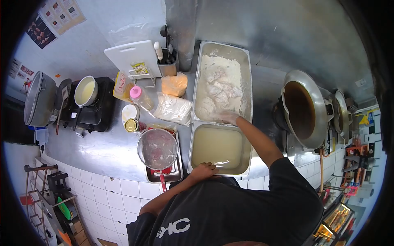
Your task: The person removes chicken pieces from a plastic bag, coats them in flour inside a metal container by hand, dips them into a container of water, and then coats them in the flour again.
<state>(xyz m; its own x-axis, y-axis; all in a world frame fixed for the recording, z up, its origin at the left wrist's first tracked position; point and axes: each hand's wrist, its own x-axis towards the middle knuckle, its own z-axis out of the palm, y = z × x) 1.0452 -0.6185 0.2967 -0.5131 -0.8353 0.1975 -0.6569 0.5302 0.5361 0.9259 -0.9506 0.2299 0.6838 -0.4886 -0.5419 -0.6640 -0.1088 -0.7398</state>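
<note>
Your right hand (227,117), dusted white, is at the near end of the flour tray (251,78); you can't tell how wide it is or whether it holds anything. The flour-coated pieces (221,89) lie heaped inside that tray, in loose white flour. Your left hand (203,170) touches the near rim of the liquid pan (248,164), fingers bent; whether they grip it, you can't tell. That pan holds pale, cloudy liquid and sits just beside the flour tray on the bench (98,148). To your left are a bag of white powder (173,108), an orange-filled bag (174,85), a pink-lidded jar (142,98), a strainer (157,149) above a metal tray (177,174), and a small pot (86,91) of pale yellow liquid. To your right, a wide wok (314,141) holds dark brown liquid.
</note>
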